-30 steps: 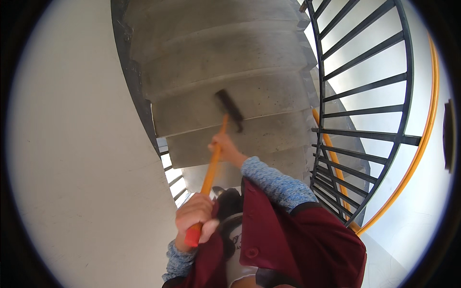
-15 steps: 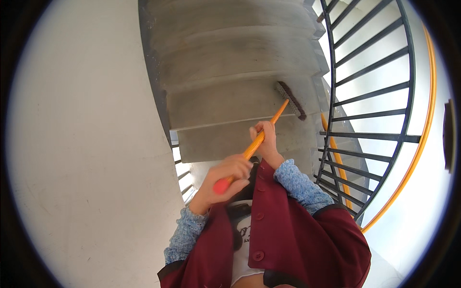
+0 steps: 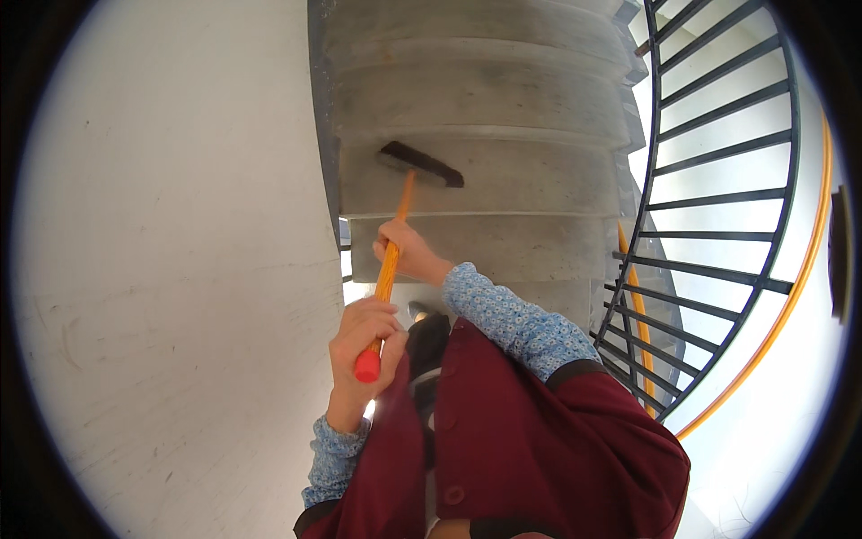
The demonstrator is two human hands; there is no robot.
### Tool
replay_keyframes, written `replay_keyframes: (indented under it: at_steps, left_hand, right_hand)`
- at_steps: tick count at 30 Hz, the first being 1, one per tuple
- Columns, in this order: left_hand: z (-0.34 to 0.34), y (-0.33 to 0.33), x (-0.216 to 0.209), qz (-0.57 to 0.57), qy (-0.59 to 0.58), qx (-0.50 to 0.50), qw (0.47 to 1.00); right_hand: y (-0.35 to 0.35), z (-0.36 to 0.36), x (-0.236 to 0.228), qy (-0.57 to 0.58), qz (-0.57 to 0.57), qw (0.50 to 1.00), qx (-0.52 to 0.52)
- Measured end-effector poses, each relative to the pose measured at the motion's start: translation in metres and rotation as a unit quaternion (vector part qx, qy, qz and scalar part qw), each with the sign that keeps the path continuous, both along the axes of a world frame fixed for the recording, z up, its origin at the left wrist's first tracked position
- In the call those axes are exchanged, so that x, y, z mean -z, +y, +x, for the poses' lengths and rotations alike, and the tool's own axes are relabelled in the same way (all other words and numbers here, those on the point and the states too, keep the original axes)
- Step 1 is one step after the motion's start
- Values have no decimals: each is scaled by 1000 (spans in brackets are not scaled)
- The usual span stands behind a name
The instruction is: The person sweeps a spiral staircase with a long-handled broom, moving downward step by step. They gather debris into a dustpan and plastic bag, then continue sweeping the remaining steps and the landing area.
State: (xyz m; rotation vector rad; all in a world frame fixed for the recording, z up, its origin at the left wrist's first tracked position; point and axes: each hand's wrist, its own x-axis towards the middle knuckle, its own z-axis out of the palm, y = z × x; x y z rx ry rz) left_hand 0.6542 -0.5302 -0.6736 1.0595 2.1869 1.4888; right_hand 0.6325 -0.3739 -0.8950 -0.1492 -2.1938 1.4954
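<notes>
Both my hands are wrapped round the orange handle of a broom [image 3: 387, 274]. My left hand [image 3: 361, 346] grips it close to its red end cap, low in the view. Farther up the handle, my right hand [image 3: 409, 250] is closed round it, its forearm reaching across from the right. The dark bristle head [image 3: 422, 163] lies slantwise on a grey stair step [image 3: 530, 184], toward the step's left side. Blue floral sleeves cover both forearms.
A white wall [image 3: 189, 198] runs along the left, with a dark grey skirting band beside the stairs. On the right stands a black metal railing [image 3: 718, 193] with an orange handrail [image 3: 819, 229]. More grey steps [image 3: 476, 90] rise at the top of the view.
The broom head has swept from the right side of the step to the left and turned. My right hand has moved left with the handle; my left hand has shifted slightly left.
</notes>
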Motion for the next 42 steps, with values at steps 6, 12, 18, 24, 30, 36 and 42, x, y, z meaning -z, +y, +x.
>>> replay_keyframes:
  at_steps: [6, 12, 18, 24, 30, 36, 42]
  left_hand:
    - [0, -50, -44, 55, 23, -21, 998]
    - [-18, -28, 9, 19, -3, -80, 997]
    - [-17, -21, 32, -32, 16, -126, 991]
    - [1, -50, -18, -7, 61, -99, 993]
    - [1, -10, 13, -81, 36, -119, 989]
    - [30, -24, -44, -64, 123, -68, 988]
    - [29, 9, -9, -113, 106, -62, 986]
  right_hand:
    - [-35, 5, -63, -23, 34, 999, -34]
    - [-9, -59, 4, 5, 17, 996, -92]
    - [-11, -71, 27, 31, 45, 981, -188]
    - [-22, -45, -18, -15, 42, 984, -171]
    - [-10, -63, 20, 1, 41, 973, -226]
    - [-20, -12, -18, -43, 32, 967, -249]
    - [12, -29, 3, -13, 33, 977, -210]
